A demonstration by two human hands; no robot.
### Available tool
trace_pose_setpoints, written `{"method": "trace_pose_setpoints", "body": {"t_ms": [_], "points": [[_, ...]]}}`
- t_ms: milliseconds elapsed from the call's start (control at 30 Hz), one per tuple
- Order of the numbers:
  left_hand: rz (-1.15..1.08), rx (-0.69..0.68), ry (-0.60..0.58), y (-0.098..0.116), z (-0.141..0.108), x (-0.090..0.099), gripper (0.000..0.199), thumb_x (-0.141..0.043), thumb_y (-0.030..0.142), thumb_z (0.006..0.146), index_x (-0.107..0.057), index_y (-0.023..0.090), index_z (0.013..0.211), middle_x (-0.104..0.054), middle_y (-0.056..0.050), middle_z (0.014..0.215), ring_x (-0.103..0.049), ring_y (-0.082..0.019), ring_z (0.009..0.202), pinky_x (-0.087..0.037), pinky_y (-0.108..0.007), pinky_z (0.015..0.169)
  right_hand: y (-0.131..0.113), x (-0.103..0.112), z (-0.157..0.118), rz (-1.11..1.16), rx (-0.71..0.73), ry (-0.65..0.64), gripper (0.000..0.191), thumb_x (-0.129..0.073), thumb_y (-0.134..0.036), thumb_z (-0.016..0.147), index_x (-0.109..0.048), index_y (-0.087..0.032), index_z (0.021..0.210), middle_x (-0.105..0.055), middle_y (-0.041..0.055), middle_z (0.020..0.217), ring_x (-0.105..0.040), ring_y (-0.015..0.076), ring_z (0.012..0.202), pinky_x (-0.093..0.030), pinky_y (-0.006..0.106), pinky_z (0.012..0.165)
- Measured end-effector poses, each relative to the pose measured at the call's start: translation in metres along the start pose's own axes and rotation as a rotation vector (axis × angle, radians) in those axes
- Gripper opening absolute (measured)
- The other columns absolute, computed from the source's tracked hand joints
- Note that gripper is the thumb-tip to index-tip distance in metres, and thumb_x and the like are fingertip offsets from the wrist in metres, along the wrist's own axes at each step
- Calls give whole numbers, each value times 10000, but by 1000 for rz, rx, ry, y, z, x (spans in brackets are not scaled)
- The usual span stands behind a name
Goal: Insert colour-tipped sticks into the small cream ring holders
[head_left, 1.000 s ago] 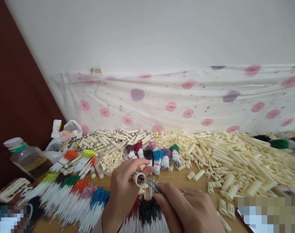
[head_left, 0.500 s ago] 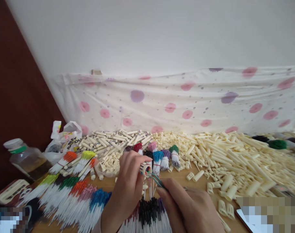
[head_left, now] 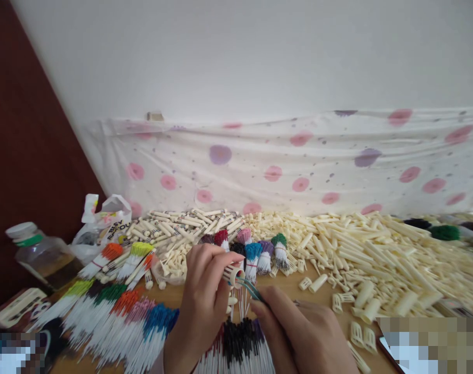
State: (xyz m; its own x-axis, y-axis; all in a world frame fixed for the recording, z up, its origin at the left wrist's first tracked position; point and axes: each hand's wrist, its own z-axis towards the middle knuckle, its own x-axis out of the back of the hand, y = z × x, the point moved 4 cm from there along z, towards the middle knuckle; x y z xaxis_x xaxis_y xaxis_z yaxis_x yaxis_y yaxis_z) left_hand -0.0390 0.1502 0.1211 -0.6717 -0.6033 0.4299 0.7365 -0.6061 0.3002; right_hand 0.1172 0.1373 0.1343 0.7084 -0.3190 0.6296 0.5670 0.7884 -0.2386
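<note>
Near the middle of the table my left hand [head_left: 203, 296] pinches a cream plastic pen barrel [head_left: 231, 275] with slots around its end. Its round open end faces right and toward me. My right hand [head_left: 298, 327] grips a pair of teal tweezers [head_left: 252, 291], whose tips reach into that opening. What the tips touch inside is too small to make out. Below both hands lie thin white refills with black tops [head_left: 240, 340]. Behind the barrel stand rubber-banded bundles, among them a blue-topped bundle [head_left: 252, 259] and a green-topped bundle [head_left: 280, 249].
Loose refills with coloured tops [head_left: 123, 317] fan out at the left. Cream plastic parts [head_left: 361, 249] are heaped along the back and right. A capped bottle [head_left: 41, 254] and a plastic bag [head_left: 104, 223] stand at the left. A blurred-out device [head_left: 400, 348] lies front right.
My left hand has turned and shifted slightly left, so more of the barrel's slotted side shows. The tweezers stay at the opening; my right hand has hardly moved.
</note>
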Motion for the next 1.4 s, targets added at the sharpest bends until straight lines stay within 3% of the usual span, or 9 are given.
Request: {"method": "trace_pose_setpoints", "body": {"t_ms": [167, 367, 600, 800, 1033, 1233, 1400], "points": [[79, -8, 51, 2, -3, 0, 324, -434, 20, 966, -611, 218, 1151, -557, -34, 1008, -499, -198, 959, -383, -331, 892, 3, -2, -2, 30, -39, -57, 315, -419, -306, 1088, -543, -235, 807, -593, -60, 518, -544, 113, 373, -359, 222, 413], [106, 8, 79, 3, -6, -1, 320, -430, 58, 985, -615, 243, 1170, -590, -47, 1008, -528, -216, 963, -397, -359, 897, 0, -3, 0, 74, -52, -74, 299, -428, -274, 1078, -520, -239, 796, -571, -70, 516, -500, 107, 368, -352, 217, 415], [-103, 80, -100, -1, -3, -5, 273, -450, 151, 1008, -597, 263, 1208, -640, -32, 1037, -574, -214, 988, -418, -344, 899, 0, -2, 1, 3, 14, -49, 245, -438, -184, 1030, -527, -227, 807, -565, -66, 486, -466, 110, 335, -340, 219, 393], [-270, 104, -210, -1, -2, -2, 219, -487, 163, 1005, -612, 278, 1142, -657, -13, 1022, -592, -199, 995, -439, -309, 894, -3, -2, -1, -60, 69, -70, 211, -435, -116, 982, -571, -202, 846, -596, -48, 489, -531, 123, 340, -349, 221, 388], [-214, 91, -143, 0, -3, -3, 247, -459, 152, 1010, -615, 276, 1155, -631, -14, 966, -573, -200, 932, -421, -324, 862, -3, -2, -2, -65, 66, -27, 250, -440, -134, 987, -545, -212, 775, -548, -61, 450, -478, 102, 301, -309, 221, 357], [-344, 133, -215, 0, -4, -1, 185, -492, 242, 1016, -648, 269, 1111, -699, -45, 1024, -631, -231, 1003, -471, -342, 890, -5, 2, -3, -85, 79, -46, 208, -452, -76, 900, -578, -202, 793, -557, -55, 471, -494, 113, 328, -321, 227, 366], [-425, 187, -274, -4, -3, -1, 170, -504, 285, 1013, -668, 250, 985, -692, -39, 899, -636, -220, 869, -485, -344, 839, -8, 3, 0, -113, 71, -48, 221, -446, -90, 896, -655, -159, 914, -556, -51, 474, -500, 129, 340, -303, 259, 361]]}}
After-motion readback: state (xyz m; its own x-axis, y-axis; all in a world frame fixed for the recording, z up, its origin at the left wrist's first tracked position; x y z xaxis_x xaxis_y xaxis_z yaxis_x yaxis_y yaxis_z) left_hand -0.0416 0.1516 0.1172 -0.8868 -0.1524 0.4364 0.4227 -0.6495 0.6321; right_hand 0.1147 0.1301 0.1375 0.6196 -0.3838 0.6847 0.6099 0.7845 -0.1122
